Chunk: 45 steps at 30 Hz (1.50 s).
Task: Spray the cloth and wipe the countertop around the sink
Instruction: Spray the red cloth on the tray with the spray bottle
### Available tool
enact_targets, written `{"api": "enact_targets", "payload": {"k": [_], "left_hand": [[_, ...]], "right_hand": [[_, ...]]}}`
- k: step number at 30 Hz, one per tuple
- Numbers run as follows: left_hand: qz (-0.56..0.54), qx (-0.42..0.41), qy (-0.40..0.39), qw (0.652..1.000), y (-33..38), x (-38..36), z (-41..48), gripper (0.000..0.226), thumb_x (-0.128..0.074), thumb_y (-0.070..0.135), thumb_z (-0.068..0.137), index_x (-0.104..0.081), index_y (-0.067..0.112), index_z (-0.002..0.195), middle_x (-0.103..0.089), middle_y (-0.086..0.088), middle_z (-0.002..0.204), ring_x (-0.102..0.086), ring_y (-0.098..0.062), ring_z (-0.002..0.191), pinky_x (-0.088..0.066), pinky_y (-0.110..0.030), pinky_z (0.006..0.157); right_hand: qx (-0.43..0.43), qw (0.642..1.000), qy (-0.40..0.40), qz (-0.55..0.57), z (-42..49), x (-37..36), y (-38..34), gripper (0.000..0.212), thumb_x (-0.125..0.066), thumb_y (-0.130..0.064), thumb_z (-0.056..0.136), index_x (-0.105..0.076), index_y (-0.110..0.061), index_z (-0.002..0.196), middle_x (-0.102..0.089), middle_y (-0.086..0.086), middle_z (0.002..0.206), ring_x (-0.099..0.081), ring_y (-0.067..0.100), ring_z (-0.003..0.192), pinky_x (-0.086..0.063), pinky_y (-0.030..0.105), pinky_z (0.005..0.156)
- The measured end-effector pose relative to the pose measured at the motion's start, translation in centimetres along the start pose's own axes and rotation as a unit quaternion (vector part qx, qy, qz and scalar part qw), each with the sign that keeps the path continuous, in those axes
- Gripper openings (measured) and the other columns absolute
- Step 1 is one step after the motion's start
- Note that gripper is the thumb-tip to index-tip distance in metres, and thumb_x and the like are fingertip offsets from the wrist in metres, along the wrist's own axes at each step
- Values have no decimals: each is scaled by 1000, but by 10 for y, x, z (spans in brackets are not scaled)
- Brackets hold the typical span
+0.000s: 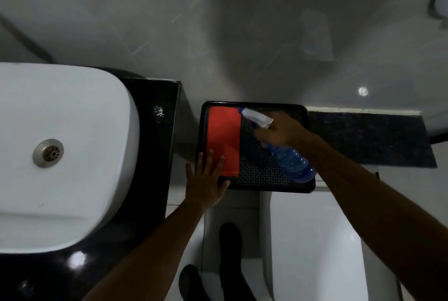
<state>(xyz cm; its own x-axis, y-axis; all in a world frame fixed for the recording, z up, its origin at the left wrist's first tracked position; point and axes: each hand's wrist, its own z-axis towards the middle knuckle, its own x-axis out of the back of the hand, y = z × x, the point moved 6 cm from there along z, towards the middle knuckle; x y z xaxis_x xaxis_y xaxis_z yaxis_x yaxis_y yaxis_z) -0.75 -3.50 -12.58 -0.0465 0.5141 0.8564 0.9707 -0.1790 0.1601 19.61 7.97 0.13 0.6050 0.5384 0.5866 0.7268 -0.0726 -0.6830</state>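
A folded orange cloth [224, 138] lies in the left half of a black patterned tray [259, 169]. My right hand [281, 131] is shut on the neck of a blue spray bottle [291, 162] with a white trigger head, which lies tilted across the tray's right half, its nozzle beside the cloth's far edge. My left hand [208, 179] is flat with fingers spread, resting on the tray's near left corner, fingertips touching the cloth's near end. The white sink basin [72, 145] sits on the glossy black countertop [155, 150] to the left.
A metal drain [48, 153] sits in the basin. A dark speckled ledge [371, 140] runs right of the tray. A white toilet [315, 240] stands below the tray. Two dark shoes [230, 247] are on the white floor. A grey wall fills the back.
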Motion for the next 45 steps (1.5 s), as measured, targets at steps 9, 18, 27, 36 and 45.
{"api": "enact_targets", "payload": {"k": [9, 18, 27, 36, 45], "left_hand": [[-45, 1, 48, 998, -5, -3, -4, 95, -34, 76, 88, 7, 26, 157, 13, -7, 167, 14, -29, 154, 1, -57, 121], [-93, 19, 65, 993, -4, -2, -5, 108, -40, 79, 83, 6, 16, 158, 11, -7, 167, 13, -26, 154, 0, -54, 123], [-129, 26, 77, 988, -8, -2, -1, 122, -49, 82, 75, 7, 11, 157, 9, -10, 167, 15, -26, 153, 0, -51, 123], [-113, 26, 79, 990, -9, -2, -1, 123, -47, 84, 74, 5, 9, 157, 7, -12, 167, 13, -26, 154, -2, -48, 123], [-91, 26, 69, 993, -7, 1, -2, 121, -47, 83, 75, 5, 11, 157, 6, -13, 167, 12, -30, 154, -4, -50, 124]], "right_hand": [[-109, 990, -82, -45, 14, -49, 24, 12, -64, -23, 85, -67, -19, 74, -72, 6, 63, -66, 11, 56, -50, 27, 65], [-138, 985, -92, -56, 17, -56, 33, 23, -64, -23, 85, -69, -2, 92, -77, 13, 76, -69, 14, 62, -52, 25, 66], [-126, 984, -118, -41, 13, -65, 30, 26, -67, -21, 84, -52, -41, 75, -74, -4, 66, -67, 4, 49, -44, 10, 44], [-146, 976, -142, -76, 11, -67, 44, 34, -66, -26, 83, -65, -17, 116, -75, 5, 77, -73, 18, 66, -54, 19, 55], [-53, 996, -58, -42, 29, -29, 18, 54, -61, -20, 90, -52, -33, 141, -71, -3, 119, -66, 5, 89, -44, 14, 79]]}}
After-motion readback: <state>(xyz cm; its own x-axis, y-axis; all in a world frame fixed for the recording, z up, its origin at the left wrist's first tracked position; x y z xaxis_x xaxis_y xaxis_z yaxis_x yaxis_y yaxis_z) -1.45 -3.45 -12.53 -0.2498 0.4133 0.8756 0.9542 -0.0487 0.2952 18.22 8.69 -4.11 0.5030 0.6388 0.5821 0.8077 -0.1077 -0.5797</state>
